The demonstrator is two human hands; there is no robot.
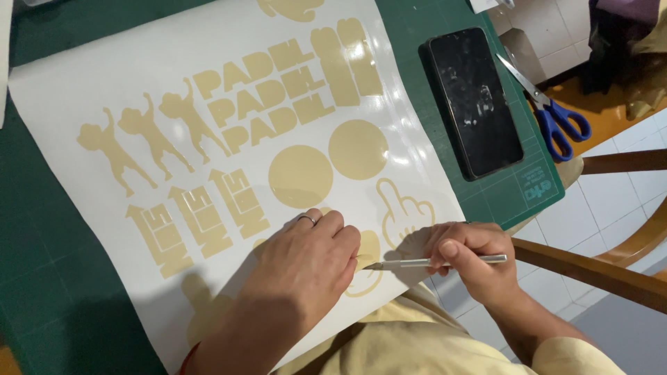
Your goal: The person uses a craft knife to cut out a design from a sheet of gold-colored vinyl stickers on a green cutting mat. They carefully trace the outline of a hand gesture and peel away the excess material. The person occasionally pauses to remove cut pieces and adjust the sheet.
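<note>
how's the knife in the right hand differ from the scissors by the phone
The craft knife is a slim, pen-like silver tool with one small blade; the scissors have two long blades and blue loop handles. The knife is gripped in the right hand, tip on the white sticker sheet; the scissors lie untouched at the green mat's edge. Both are cutting tools.

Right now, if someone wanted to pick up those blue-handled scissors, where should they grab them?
By the blue handle loops of the scissors, coming from the near right side. They lie flat on the green cutting mat beside the phone, blades pointing away up-left, so the handles are the safe end.
</note>
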